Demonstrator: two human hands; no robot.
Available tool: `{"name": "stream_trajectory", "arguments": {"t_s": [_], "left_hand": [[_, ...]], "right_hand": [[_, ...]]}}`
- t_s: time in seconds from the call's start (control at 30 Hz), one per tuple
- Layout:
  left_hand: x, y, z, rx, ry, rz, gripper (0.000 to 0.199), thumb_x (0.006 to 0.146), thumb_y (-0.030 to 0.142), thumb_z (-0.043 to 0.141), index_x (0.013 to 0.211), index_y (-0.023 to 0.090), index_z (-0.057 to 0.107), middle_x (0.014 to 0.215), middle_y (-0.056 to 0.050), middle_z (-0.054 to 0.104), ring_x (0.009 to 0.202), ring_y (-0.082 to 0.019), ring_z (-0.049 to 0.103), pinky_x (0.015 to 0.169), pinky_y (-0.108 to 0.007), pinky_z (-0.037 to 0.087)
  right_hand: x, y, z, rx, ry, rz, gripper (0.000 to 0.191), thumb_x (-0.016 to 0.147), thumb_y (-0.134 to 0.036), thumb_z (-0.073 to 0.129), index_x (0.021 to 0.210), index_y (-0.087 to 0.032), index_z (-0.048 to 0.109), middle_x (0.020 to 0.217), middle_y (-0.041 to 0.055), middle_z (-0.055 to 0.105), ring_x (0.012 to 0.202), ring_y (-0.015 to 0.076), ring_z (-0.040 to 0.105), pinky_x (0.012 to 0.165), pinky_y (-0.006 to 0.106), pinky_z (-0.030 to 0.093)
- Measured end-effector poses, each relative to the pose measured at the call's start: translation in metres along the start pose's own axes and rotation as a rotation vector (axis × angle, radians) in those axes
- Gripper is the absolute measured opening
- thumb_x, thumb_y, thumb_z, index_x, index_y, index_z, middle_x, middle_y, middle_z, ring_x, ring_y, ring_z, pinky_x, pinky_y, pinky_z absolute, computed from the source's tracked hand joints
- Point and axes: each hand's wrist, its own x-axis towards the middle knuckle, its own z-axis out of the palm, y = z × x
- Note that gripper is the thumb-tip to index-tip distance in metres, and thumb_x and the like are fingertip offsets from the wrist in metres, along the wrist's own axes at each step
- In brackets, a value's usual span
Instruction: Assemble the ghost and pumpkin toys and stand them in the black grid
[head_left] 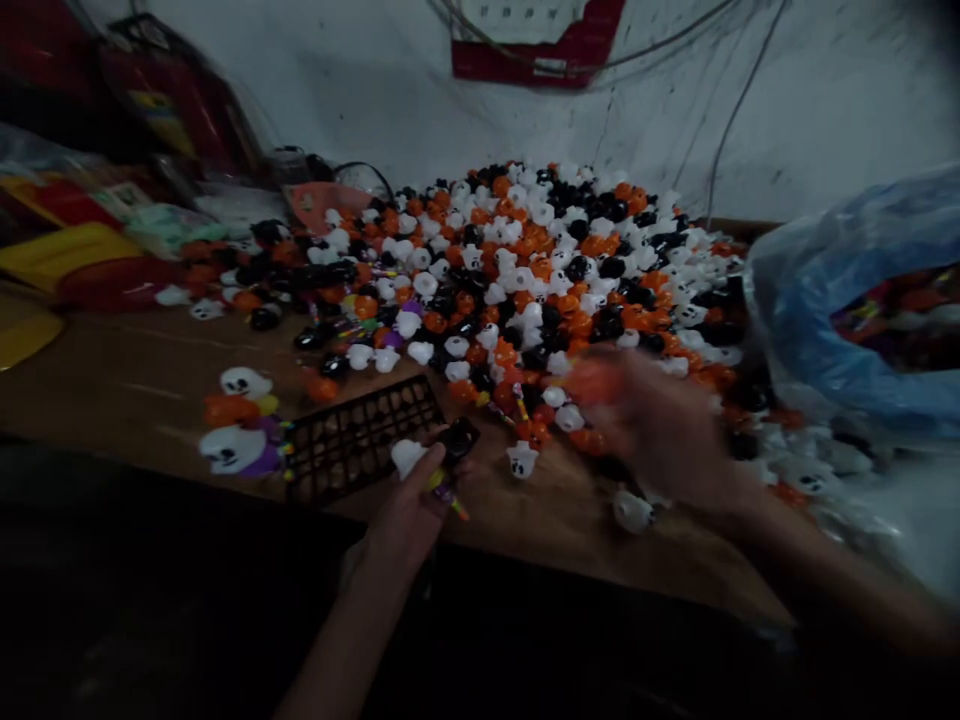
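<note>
My left hand [412,505], below the black grid tray, is closed around a white ghost figure [407,457], a black plastic piece [457,438] and a slim tube with colourful filling [448,495]. My right hand [667,425] is smeared by motion over the right front of the pile. At its fingertips is a blurred orange plastic piece [594,380], its exact shape unclear. Small white ghosts, orange pumpkins and black pieces make up the big pile [525,260]. A single white ghost [521,459] lies between my hands, and another [634,510] sits under my right wrist.
The black grid tray [360,440] rests at the table's [135,385] front edge. Left of it lie assembled ghost [232,450] and pumpkin tubes. A plastic bag with blue lining [802,310] stands at the right. Yellow and red items [75,260] are at far left; a wall rises behind.
</note>
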Motion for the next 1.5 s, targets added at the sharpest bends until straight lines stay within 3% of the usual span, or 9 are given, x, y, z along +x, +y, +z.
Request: {"name": "stream_trajectory", "arguments": {"t_s": [0.1,0.17,0.37,0.6,0.83,0.9,1.1,1.3,1.5], "left_hand": [[-0.012,0.005,-0.017,-0.040,-0.016,-0.026,0.028,0.072,0.009,0.071,0.099,0.014,0.063,0.089,-0.003,0.069,0.070,-0.015,0.068,0.067,-0.026,0.058],[-0.019,0.009,-0.031,-0.047,-0.010,-0.027,0.029,0.072,0.010,0.071,0.099,0.013,0.063,0.091,-0.004,0.069,0.074,-0.017,0.069,0.070,-0.027,0.058],[-0.021,0.015,-0.046,-0.015,-0.058,-0.002,0.042,0.074,0.013,0.072,0.114,0.015,0.060,0.092,-0.005,0.070,0.081,-0.019,0.070,0.077,-0.027,0.057],[-0.010,0.018,-0.040,-0.118,0.055,-0.025,0.040,0.069,0.020,0.075,0.106,0.013,0.061,0.088,-0.003,0.068,0.070,-0.017,0.067,0.067,-0.027,0.057],[-0.014,0.012,-0.039,-0.021,-0.031,0.031,0.043,0.074,0.025,0.072,0.114,0.015,0.060,0.088,-0.003,0.068,0.072,-0.016,0.067,0.068,-0.026,0.056],[-0.018,0.011,-0.040,0.022,-0.070,0.037,0.039,0.076,0.024,0.070,0.113,0.015,0.061,0.091,-0.004,0.069,0.073,-0.015,0.068,0.071,-0.026,0.056],[-0.035,0.014,-0.045,0.207,-0.118,0.075,0.037,0.080,0.027,0.069,0.114,0.016,0.061,0.105,-0.008,0.068,0.089,-0.017,0.066,0.075,-0.025,0.055],[-0.044,0.016,-0.054,0.376,-0.173,0.154,0.035,0.080,0.027,0.070,0.113,0.022,0.062,0.114,-0.005,0.065,0.097,-0.019,0.065,0.079,-0.027,0.056],[-0.047,0.021,-0.059,0.603,-0.219,0.253,0.027,0.078,0.024,0.072,0.105,0.024,0.065,0.084,0.002,0.071,0.075,-0.010,0.067,0.069,-0.016,0.054]], "right_hand": [[0.014,-0.039,0.050,-0.056,-0.199,-0.139,0.025,0.093,-0.032,0.047,0.111,-0.021,0.060,0.095,0.0039,0.063,0.070,0.0150,0.057,0.054,0.025,0.037],[0.025,-0.054,0.081,-0.106,-0.248,-0.183,0.023,0.093,-0.029,0.045,0.106,-0.020,0.061,0.095,0.0062,0.061,0.079,0.0181,0.055,0.064,0.028,0.039],[0.061,-0.058,0.113,-0.097,-0.030,-0.239,0.020,0.089,-0.033,0.050,0.095,-0.020,0.063,0.115,0.0100,0.053,0.105,0.0278,0.043,0.091,0.044,0.032],[0.082,-0.045,0.082,0.098,-0.184,-0.352,0.023,0.096,-0.025,0.035,0.103,-0.017,0.055,0.092,0.0084,0.060,0.085,0.0204,0.053,0.079,0.034,0.041],[0.023,-0.061,0.035,0.041,-0.416,-0.302,0.040,0.096,-0.032,0.038,0.131,-0.015,0.043,0.087,0.0071,0.066,0.068,0.0188,0.061,0.058,0.029,0.041],[0.007,-0.066,0.034,0.085,-0.446,-0.235,0.049,0.096,-0.040,0.042,0.140,-0.019,0.037,0.091,0.0061,0.068,0.066,0.0179,0.063,0.055,0.028,0.040],[-0.010,-0.076,0.040,0.358,-0.418,-0.171,0.039,0.095,-0.042,0.050,0.130,-0.027,0.051,0.092,0.0023,0.070,0.061,0.0126,0.063,0.054,0.022,0.042],[-0.013,-0.084,0.033,0.269,-0.402,-0.290,0.036,0.095,-0.044,0.047,0.125,-0.026,0.058,0.093,0.0052,0.068,0.066,0.0131,0.063,0.056,0.022,0.042],[-0.016,-0.087,0.027,0.208,-0.475,-0.426,0.036,0.096,-0.034,0.049,0.128,-0.020,0.052,0.104,0.0067,0.064,0.074,0.0144,0.062,0.057,0.024,0.041]]}}
